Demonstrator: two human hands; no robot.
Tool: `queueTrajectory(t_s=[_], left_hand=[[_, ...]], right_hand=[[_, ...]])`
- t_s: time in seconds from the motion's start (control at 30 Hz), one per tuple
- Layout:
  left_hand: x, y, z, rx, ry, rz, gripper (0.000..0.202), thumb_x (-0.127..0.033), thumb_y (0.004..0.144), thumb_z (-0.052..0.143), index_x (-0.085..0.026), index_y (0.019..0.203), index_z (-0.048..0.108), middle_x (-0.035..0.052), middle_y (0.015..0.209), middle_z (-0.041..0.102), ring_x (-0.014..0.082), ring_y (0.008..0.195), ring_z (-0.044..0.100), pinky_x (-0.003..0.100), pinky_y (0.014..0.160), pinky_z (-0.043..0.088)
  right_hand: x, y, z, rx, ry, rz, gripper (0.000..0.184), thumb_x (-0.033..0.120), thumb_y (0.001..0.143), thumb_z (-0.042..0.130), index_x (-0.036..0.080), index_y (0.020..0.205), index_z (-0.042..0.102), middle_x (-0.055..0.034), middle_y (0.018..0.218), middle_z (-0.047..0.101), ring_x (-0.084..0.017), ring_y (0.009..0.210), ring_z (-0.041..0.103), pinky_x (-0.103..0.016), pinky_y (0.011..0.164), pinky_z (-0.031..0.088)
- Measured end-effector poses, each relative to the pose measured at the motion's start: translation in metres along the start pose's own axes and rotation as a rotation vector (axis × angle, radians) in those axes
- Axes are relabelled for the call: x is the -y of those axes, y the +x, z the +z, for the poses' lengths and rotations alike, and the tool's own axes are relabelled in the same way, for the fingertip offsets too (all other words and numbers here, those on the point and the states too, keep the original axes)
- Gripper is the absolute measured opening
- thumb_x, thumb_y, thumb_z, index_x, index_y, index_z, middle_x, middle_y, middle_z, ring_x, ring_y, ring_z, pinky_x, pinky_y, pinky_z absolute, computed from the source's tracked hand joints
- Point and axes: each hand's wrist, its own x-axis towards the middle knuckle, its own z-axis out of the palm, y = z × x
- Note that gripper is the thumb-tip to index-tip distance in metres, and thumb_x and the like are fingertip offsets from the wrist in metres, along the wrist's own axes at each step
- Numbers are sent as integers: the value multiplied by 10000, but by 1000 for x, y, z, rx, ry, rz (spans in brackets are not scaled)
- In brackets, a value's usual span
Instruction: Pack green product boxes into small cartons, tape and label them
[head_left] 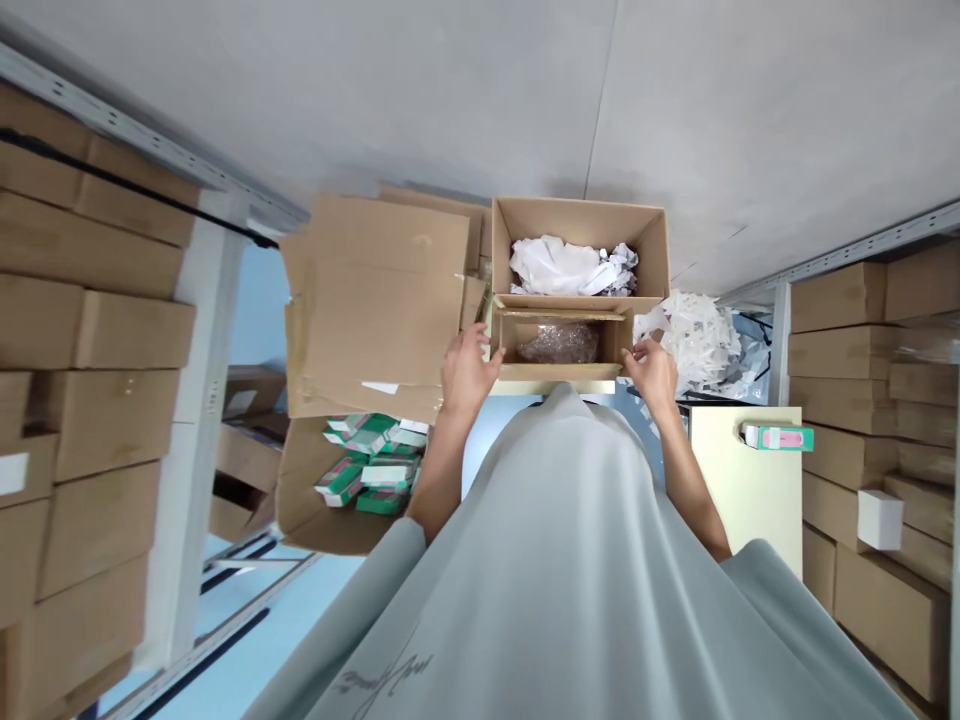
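Observation:
A small open cardboard box (551, 371) is in front of me, with clear bubble wrap (559, 343) inside it. At its left end, my left hand (469, 372) has its fingers apart, the thumb close to the box's corner. My right hand (652, 375) pinches the box's right edge between thumb and fingers. Just behind stands a larger open cardboard box (581, 303) holding crumpled white paper (562, 266).
Flattened cardboard (382, 290) is stacked on the left, above an open carton (307, 500) of green-and-white small boxes (367, 470). Shredded white paper (701, 340) lies to the right. A green-and-pink box (778, 437) rests on a pale surface (720, 500). Carton-filled shelves flank both sides.

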Motion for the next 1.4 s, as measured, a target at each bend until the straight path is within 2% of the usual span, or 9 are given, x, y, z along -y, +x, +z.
queueTrajectory(t_s=[0.17,0.3,0.43,0.53,0.67,0.9,1.1,1.23,1.4], left_hand=[[-11,-10,-6,7,-44,18,404,-188,932,724,-260,1326,667,71,1079,828,241,854,772,401,886,653],[-45,-12,-5,134,-67,92,431,-227,946,721,-260,1371,656,56,1112,830,226,874,773,384,902,653],[-88,-14,21,290,-61,220,440,-213,937,756,-260,1367,676,32,1109,828,208,875,770,356,925,650],[-126,-27,54,391,-72,367,437,-193,939,763,-263,1366,695,25,1107,823,203,874,765,343,916,648],[-181,-64,107,530,-90,577,414,-171,965,723,-265,1368,717,27,1119,811,194,884,756,319,907,640],[-286,-159,223,696,-72,862,452,-171,998,690,-226,1446,707,47,1146,799,186,843,747,309,867,626],[-366,-245,316,829,-28,1025,459,-144,980,692,-218,1432,720,54,1159,800,186,813,739,312,868,616],[-401,-282,359,890,-54,1098,468,-153,979,678,-212,1442,719,57,1162,789,187,789,725,319,859,610],[-430,-298,395,941,-110,1090,451,-160,959,678,-189,1405,735,54,1134,780,165,722,688,318,835,614]], right_hand=[[-18,-30,-2,-41,57,58,142,373,977,687,283,974,797,-114,1062,883,-353,1015,837,-430,899,601],[-51,-73,-13,-132,124,191,295,499,962,650,246,980,800,-127,993,876,-342,917,820,-418,854,579],[-99,-124,-18,-235,224,362,521,682,941,562,211,949,786,-142,935,858,-307,804,767,-397,800,540],[-139,-162,-21,-311,294,508,636,798,907,512,216,915,767,-148,909,845,-288,753,731,-391,780,520],[-198,-213,-28,-419,356,697,694,882,875,497,231,853,734,-148,879,832,-281,721,707,-398,788,513],[-324,-300,-39,-624,443,917,658,868,881,526,240,837,716,-128,865,824,-268,684,686,-393,786,513],[-430,-353,-48,-705,475,1054,595,816,893,556,243,846,710,-134,904,842,-276,725,711,-395,808,524],[-473,-373,-56,-759,497,1123,572,794,904,557,244,864,709,-138,928,848,-289,757,723,-401,825,523],[-496,-377,-62,-821,557,1178,586,818,879,541,252,859,695,-133,923,838,-284,744,698,-400,806,512]])
